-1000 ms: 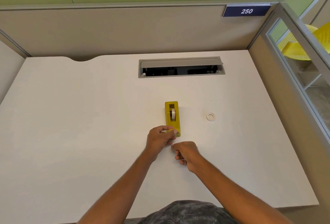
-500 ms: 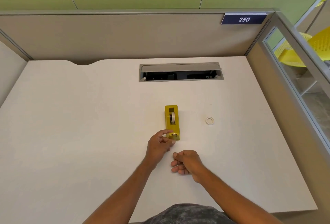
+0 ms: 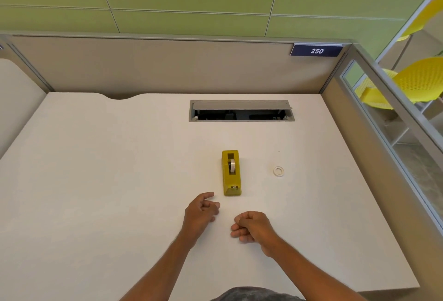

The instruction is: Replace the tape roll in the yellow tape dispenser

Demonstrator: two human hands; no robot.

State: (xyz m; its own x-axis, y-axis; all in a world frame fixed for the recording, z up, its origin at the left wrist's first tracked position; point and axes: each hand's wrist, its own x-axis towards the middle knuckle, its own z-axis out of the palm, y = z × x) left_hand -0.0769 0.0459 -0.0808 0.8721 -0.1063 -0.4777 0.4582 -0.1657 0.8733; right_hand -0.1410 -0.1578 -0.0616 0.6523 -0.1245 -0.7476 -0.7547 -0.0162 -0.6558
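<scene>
The yellow tape dispenser stands on the white desk, its cutter end toward me, with a pale tape roll seated in its slot. A small white ring of tape lies flat to the dispenser's right, apart from it. My left hand rests just below and left of the dispenser, not touching it, fingers loosely curled with the forefinger out and nothing held. My right hand lies nearer me, fingers curled into a loose fist with nothing visible in it.
A grey cable hatch is open at the back of the desk. Beige partition walls close the back and sides, with a glass panel on the right. The desk's front edge runs just below my forearms.
My left hand has let go of the dispenser's near end and drawn back toward me. My right hand has also pulled back slightly. The dispenser stays in place.
</scene>
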